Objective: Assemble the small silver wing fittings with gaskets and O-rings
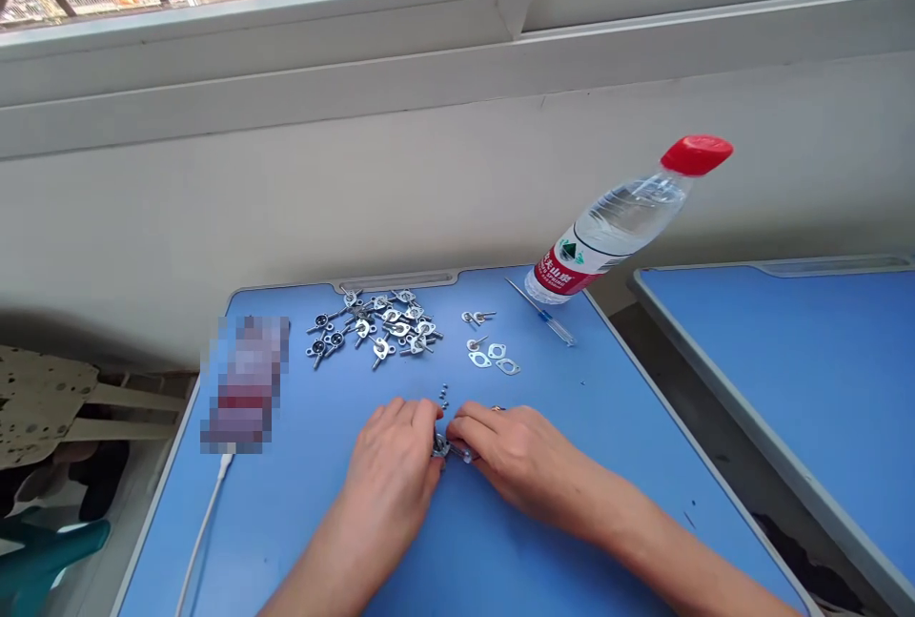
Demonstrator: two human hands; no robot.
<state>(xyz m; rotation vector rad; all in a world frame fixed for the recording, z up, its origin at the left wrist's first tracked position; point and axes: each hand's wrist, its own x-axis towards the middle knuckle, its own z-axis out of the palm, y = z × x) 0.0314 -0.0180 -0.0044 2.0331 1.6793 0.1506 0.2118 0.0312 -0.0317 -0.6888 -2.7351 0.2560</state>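
My left hand (390, 460) and my right hand (511, 455) meet over the blue desktop (429, 550), their fingertips pinching a small metal assembly (441, 446) that they partly hide. Just beyond my fingers lie several tiny screws (443, 396). Further back sits a heap of metal key-shaped parts (376, 326). To its right are several flat metal gaskets (493, 359) and a few small metal pieces (477, 317). A small screwdriver with a blue handle (543, 314) lies near the far edge.
A tilted water bottle with a red cap (621, 221) rests at the desk's far edge. A pixelated object (245, 383) and a white cable (204, 531) lie at the left. A second blue desk (779, 388) stands to the right, across a gap. A wall and barred window run behind.
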